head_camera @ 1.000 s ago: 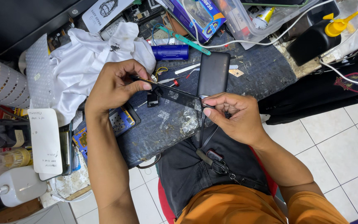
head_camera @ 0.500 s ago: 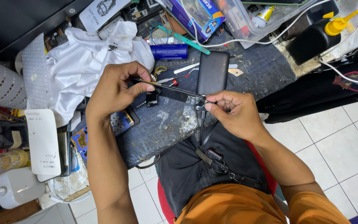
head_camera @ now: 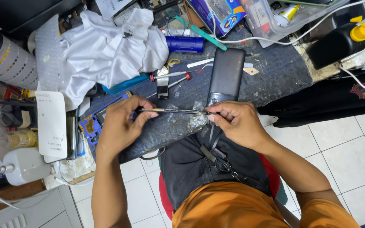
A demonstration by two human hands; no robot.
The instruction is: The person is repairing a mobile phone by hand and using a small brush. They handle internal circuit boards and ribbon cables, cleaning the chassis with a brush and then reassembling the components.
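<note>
Spanning both hands (head_camera: 119,124) (head_camera: 237,124): thin dark phone frame (head_camera: 178,111), edge-on.

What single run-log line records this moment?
left hand: pinches thin flat part | right hand: pinches its other end | part: level, edge-on | black phone: lying behind on mat

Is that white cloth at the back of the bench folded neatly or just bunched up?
Bunched up. The white cloth lies in a crumpled heap with loose creases and uneven edges, draped over the clutter beside the blue cylinder.
</note>
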